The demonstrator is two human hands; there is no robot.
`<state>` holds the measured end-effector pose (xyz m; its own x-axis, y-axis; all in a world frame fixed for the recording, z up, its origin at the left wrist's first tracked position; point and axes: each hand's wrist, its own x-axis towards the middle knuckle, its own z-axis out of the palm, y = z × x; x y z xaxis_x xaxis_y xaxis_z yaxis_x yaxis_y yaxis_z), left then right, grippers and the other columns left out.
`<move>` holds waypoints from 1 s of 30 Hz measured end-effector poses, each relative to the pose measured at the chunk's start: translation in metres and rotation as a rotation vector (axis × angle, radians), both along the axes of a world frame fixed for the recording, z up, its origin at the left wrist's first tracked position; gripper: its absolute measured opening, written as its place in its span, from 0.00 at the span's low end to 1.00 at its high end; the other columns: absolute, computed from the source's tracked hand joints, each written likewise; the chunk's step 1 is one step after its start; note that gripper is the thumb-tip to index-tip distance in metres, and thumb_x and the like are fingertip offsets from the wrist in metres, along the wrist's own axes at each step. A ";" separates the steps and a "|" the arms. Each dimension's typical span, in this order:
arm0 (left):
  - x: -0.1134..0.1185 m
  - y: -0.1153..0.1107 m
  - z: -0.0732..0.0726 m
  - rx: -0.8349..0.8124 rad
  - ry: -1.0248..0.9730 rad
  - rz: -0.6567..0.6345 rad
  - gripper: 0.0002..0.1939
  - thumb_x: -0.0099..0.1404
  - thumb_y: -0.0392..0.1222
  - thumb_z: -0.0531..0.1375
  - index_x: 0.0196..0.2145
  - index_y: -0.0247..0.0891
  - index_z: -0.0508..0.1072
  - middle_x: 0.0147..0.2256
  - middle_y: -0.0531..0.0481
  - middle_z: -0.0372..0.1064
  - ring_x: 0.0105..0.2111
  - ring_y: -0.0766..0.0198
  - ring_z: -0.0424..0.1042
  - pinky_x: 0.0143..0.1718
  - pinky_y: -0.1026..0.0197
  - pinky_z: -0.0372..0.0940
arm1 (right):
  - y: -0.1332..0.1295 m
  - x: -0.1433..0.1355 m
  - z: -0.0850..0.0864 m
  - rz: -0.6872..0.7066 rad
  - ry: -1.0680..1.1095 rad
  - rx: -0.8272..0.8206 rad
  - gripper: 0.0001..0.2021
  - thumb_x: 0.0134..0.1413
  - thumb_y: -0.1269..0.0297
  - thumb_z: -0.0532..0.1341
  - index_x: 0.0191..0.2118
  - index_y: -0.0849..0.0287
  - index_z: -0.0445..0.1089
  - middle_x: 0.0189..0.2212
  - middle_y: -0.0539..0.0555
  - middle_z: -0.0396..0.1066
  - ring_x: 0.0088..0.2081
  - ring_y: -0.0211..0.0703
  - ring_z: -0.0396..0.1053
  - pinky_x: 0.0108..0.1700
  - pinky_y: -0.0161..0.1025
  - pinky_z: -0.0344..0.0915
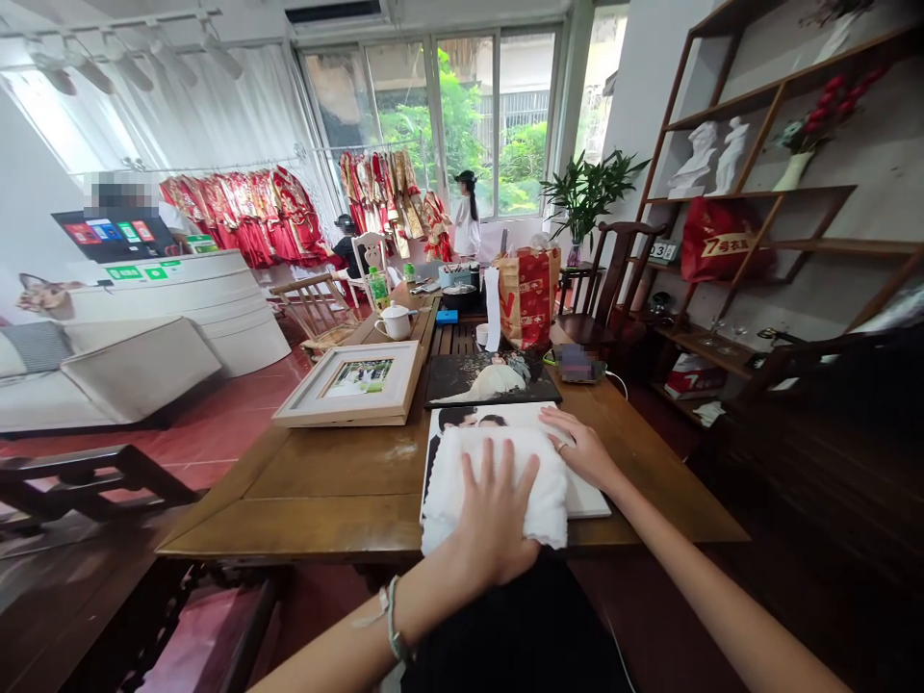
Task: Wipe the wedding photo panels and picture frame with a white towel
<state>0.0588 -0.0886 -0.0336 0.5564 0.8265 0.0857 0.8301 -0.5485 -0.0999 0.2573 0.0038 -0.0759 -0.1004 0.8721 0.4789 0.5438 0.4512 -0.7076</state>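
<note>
While left hand (495, 510) lies, fingers spread, on cloth (444, 481), right hand (583, 452), fingers slightly apart, rests at edge of photo (514, 415); table (310, 491) extends leftward.

beneath the left fingers (488, 464), a cloth (550, 496) is lying on a photo panel (586, 497); beyond them, a second panel (498, 380) is lying, with a paper bag (530, 298) standing behind it; ahead-left, a framed picture (353, 380) is lying.

Near, two hands (495, 510), one towel (442, 491) and two prints (498, 381) are counted, with one framed photo (357, 378) at left. Farther along, one white pot (396, 323) and one paper bag (530, 298) are seen. Two statuettes (731, 156) are shelved at right; three people (468, 231) are seen far off.
</note>
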 end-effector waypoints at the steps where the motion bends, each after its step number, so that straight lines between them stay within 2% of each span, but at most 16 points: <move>1: 0.001 0.008 0.001 0.004 -0.006 0.006 0.48 0.54 0.60 0.55 0.64 0.42 0.36 0.63 0.35 0.33 0.61 0.35 0.28 0.53 0.30 0.34 | 0.000 0.000 0.000 0.001 0.006 0.001 0.17 0.48 0.67 0.56 0.45 0.58 0.72 0.51 0.58 0.67 0.55 0.49 0.62 0.58 0.50 0.56; 7: 0.015 0.083 0.018 -0.008 -0.011 0.021 0.39 0.59 0.54 0.54 0.63 0.40 0.44 0.62 0.35 0.40 0.60 0.35 0.39 0.52 0.31 0.41 | 0.001 0.001 -0.001 -0.005 -0.001 -0.021 0.18 0.46 0.69 0.56 0.46 0.58 0.71 0.51 0.59 0.68 0.56 0.49 0.61 0.58 0.50 0.55; 10: 0.019 0.107 0.023 -0.024 -0.011 -0.014 0.36 0.61 0.52 0.52 0.63 0.42 0.45 0.62 0.38 0.41 0.60 0.38 0.40 0.53 0.33 0.42 | 0.001 0.001 -0.001 -0.024 -0.013 -0.030 0.18 0.47 0.68 0.57 0.46 0.59 0.71 0.51 0.60 0.68 0.56 0.49 0.61 0.58 0.49 0.55; 13: 0.015 0.106 0.022 -0.030 -0.016 -0.034 0.35 0.61 0.52 0.51 0.63 0.43 0.46 0.62 0.41 0.41 0.60 0.40 0.39 0.54 0.34 0.41 | 0.001 0.000 -0.001 -0.029 -0.014 -0.027 0.17 0.47 0.68 0.57 0.45 0.58 0.71 0.51 0.59 0.68 0.56 0.49 0.62 0.58 0.49 0.55; 19: -0.008 0.062 0.022 -0.074 -0.011 -0.147 0.37 0.59 0.50 0.52 0.63 0.44 0.43 0.64 0.43 0.37 0.61 0.41 0.34 0.56 0.35 0.38 | 0.000 0.001 -0.001 -0.023 -0.010 -0.022 0.19 0.44 0.71 0.56 0.45 0.59 0.71 0.52 0.59 0.67 0.55 0.50 0.62 0.58 0.50 0.56; 21: -0.011 0.057 0.023 -0.087 -0.013 -0.164 0.37 0.58 0.50 0.52 0.63 0.44 0.44 0.63 0.43 0.37 0.61 0.42 0.35 0.56 0.36 0.39 | 0.000 0.002 -0.001 -0.021 -0.018 -0.017 0.20 0.43 0.72 0.56 0.45 0.60 0.71 0.51 0.60 0.67 0.55 0.51 0.63 0.57 0.50 0.56; 24: -0.005 0.069 0.027 -0.113 -0.025 -0.108 0.35 0.59 0.49 0.52 0.62 0.44 0.45 0.63 0.43 0.40 0.61 0.42 0.38 0.56 0.36 0.41 | 0.000 0.002 -0.001 -0.011 -0.033 -0.004 0.18 0.44 0.71 0.56 0.44 0.59 0.72 0.51 0.59 0.68 0.55 0.51 0.63 0.57 0.49 0.57; 27: 0.008 0.098 0.031 -0.130 -0.038 -0.037 0.32 0.62 0.48 0.49 0.62 0.42 0.47 0.62 0.41 0.42 0.60 0.41 0.39 0.55 0.33 0.41 | 0.000 0.001 0.000 -0.014 -0.047 0.001 0.15 0.47 0.68 0.57 0.43 0.57 0.73 0.51 0.58 0.68 0.55 0.51 0.63 0.57 0.49 0.58; 30: 0.023 0.126 0.035 -0.146 -0.040 -0.054 0.27 0.64 0.47 0.46 0.60 0.42 0.51 0.61 0.43 0.45 0.60 0.42 0.42 0.54 0.31 0.41 | -0.002 0.000 0.002 -0.022 -0.063 0.006 0.15 0.48 0.67 0.57 0.43 0.57 0.73 0.51 0.58 0.68 0.54 0.51 0.63 0.56 0.48 0.58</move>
